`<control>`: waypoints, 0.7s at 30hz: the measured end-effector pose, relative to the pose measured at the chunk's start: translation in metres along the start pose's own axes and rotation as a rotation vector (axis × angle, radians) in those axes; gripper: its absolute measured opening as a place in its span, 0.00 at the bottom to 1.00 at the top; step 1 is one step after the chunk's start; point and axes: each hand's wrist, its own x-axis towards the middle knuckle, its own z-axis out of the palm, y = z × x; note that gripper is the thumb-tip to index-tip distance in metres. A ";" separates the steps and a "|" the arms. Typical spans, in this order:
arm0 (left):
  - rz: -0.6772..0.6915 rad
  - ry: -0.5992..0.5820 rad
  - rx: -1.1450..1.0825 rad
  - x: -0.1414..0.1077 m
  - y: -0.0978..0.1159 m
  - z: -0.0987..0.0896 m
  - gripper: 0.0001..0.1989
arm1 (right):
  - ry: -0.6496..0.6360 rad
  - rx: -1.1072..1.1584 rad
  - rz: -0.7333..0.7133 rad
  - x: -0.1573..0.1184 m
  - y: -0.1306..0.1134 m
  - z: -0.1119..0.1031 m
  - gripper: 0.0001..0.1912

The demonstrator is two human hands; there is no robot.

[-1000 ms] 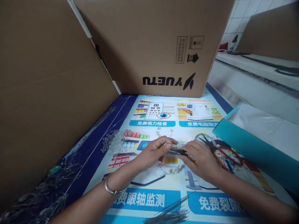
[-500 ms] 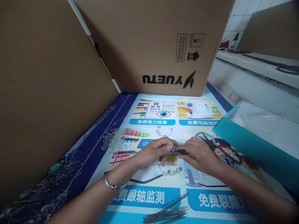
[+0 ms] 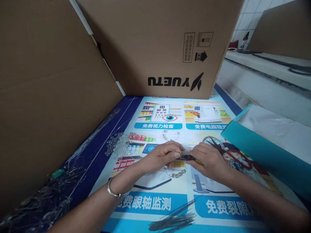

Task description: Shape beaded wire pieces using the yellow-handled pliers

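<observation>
One beaded strand (image 3: 180, 174) | pinched in left fingers (image 3: 177, 146), mostly showing below | right fingers (image 3: 197, 153) closed around pliers (image 3: 187, 157)

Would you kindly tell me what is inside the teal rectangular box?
A whitish, glossy sheet, apparently plastic, shows inside the teal rectangular box; whatever lies beneath it is covered.

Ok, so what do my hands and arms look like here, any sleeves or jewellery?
No sleeves or gloves show. Your left arm wears a plain, rounded silver bangle; no bracelet shows on your right arm.
</observation>
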 end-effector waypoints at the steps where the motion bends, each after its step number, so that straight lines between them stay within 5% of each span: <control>1: 0.021 0.010 0.024 0.001 0.000 -0.001 0.13 | 0.004 -0.003 0.009 0.000 0.000 0.001 0.13; 6: 0.083 0.050 0.149 0.002 0.003 -0.002 0.09 | 0.006 -0.030 0.029 -0.001 -0.002 0.002 0.14; 14: -0.048 0.003 0.135 -0.001 0.005 -0.001 0.09 | -0.026 -0.107 0.040 0.001 -0.008 -0.003 0.14; 21: 0.035 0.109 0.327 0.000 0.008 -0.003 0.07 | -0.035 -0.149 0.036 0.002 -0.010 -0.006 0.13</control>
